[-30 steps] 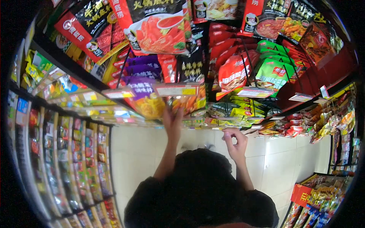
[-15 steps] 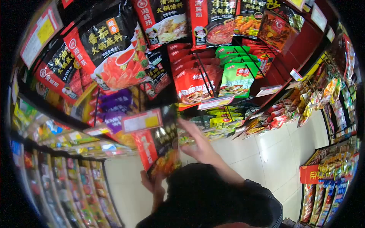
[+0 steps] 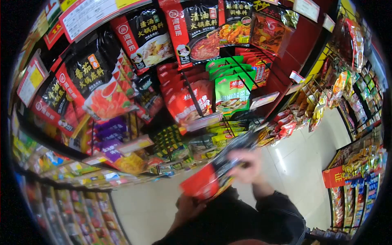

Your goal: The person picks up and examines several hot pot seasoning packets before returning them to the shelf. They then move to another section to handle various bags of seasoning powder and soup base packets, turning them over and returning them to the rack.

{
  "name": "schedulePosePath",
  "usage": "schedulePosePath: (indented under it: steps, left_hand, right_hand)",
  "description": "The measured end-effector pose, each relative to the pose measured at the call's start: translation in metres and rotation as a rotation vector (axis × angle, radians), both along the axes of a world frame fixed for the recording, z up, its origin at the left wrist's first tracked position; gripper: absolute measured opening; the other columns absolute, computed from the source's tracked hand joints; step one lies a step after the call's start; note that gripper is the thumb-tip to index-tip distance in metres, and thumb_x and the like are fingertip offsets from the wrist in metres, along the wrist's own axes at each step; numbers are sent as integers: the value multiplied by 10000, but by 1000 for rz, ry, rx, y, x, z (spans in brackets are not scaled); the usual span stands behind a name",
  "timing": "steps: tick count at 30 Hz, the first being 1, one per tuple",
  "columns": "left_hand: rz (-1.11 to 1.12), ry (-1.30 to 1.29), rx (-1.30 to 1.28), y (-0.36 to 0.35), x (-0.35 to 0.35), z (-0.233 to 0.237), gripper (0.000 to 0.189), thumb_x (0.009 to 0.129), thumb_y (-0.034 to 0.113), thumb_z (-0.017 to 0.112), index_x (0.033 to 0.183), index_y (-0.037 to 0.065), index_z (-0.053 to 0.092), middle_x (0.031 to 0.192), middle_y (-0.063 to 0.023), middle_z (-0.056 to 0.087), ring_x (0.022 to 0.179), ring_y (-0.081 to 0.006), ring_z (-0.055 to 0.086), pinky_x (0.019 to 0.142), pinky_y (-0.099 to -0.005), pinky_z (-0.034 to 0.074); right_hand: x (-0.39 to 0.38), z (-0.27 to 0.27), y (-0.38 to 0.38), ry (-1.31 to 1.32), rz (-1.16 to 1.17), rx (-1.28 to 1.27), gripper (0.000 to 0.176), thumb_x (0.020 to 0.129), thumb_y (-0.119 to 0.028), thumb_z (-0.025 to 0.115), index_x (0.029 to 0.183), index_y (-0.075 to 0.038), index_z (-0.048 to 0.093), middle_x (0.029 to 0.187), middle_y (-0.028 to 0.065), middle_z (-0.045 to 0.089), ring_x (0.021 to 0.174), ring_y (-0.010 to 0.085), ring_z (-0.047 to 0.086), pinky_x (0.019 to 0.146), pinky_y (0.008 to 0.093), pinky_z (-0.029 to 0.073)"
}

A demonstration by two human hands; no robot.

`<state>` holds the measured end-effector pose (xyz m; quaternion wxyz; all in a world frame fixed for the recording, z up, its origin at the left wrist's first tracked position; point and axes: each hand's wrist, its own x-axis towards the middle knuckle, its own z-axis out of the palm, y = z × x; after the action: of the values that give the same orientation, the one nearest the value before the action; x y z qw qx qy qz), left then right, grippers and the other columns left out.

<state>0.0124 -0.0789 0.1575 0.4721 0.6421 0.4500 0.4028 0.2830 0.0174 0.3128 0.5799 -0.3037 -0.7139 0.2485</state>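
Observation:
A red and black packet [image 3: 205,179], smeared by motion, hangs tilted in front of my dark clothing. My left hand [image 3: 190,208] grips its lower red end from below. Around the dark upper part is my right hand [image 3: 246,165], blurred, with its fingers curled on the packet. Just above, green packets [image 3: 234,94] and red packets [image 3: 188,100] hang on black hooks. To the upper left hangs a large black and red packet with a tomato picture [image 3: 96,81].
Price labels [image 3: 264,100] stick out along the shelf edge. More snack packets [image 3: 288,122] hang at the right. A red sign [image 3: 333,177] stands on a lower display at the right. Pale floor tiles [image 3: 286,175] lie below, and stocked shelves [image 3: 77,204] stand at the lower left.
The packet has moved right and tilted over, its top now pointing to the upper right. Both hands moved right with it. The shelf view has shifted left, and a price label no longer overlaps the packet.

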Motion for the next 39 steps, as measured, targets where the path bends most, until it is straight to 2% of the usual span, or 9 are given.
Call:
schedulePosePath:
  steps: [4,9,12,13,16,25,29,34,39]
  left_hand:
    - [-174,122,282,44,25,37,530,934,439,694,1232,8,618,1191,-233,637,1112,-424,605,967,-493,484]
    - [-194,92,291,51,39,16,411,964,316,666,1240,16,614,1182,-210,642,1093,-402,616,943,-466,504]
    - [-187,112,230,47,48,0,355,957,265,666,1228,40,615,1164,-192,646,1074,-390,623,915,-459,518]
    - [-182,120,231,44,52,-6,339,953,249,667,1223,50,616,1158,-186,647,1067,-387,626,907,-459,522]
    - [-192,113,176,43,64,-10,298,939,198,670,1203,70,620,1149,-178,645,1051,-381,630,895,-460,526]
    - [-190,172,173,51,77,1,251,941,107,654,1190,90,626,1127,-157,629,958,-306,669,827,-406,555]
    - [-136,191,197,54,75,-9,253,938,82,656,1190,84,631,1122,-162,626,957,-314,669,828,-399,557]
    - [-105,161,186,61,78,9,227,944,63,646,1170,63,638,1116,-164,630,971,-325,664,833,-394,558]
    - [-94,154,162,64,71,10,209,952,56,636,1162,52,639,1112,-169,632,976,-329,660,832,-389,556]
  right_hand:
    - [76,86,49,-91,-490,263,561,817,-356,854,1233,-22,684,1244,147,719,1181,273,656,1054,405,473]
    - [128,155,112,-65,-541,402,416,932,-147,746,1327,-59,651,1269,63,660,1145,140,599,1035,280,438]
    - [150,166,140,-25,-523,451,423,932,-160,764,1330,-73,653,1212,37,662,1082,99,594,977,254,458]
    - [156,167,145,-36,-518,432,424,969,-139,718,1376,-66,621,1346,33,627,1219,115,559,1070,262,411]
    - [159,179,164,70,-489,501,362,972,-195,716,1272,-20,611,1157,77,642,984,152,618,862,289,508]
    - [152,193,188,159,-378,398,369,1000,-106,683,1330,10,567,1031,-20,595,822,16,510,708,177,436]
    - [158,188,189,11,-483,457,426,954,-134,727,1320,30,583,1157,45,645,1026,121,578,915,259,471]
    - [136,192,189,57,-429,214,425,958,-150,741,1328,15,613,1151,52,659,1033,119,594,922,273,487]
    - [127,193,218,-160,-574,395,448,947,-190,761,1311,26,615,1177,115,682,1062,167,633,944,303,495]
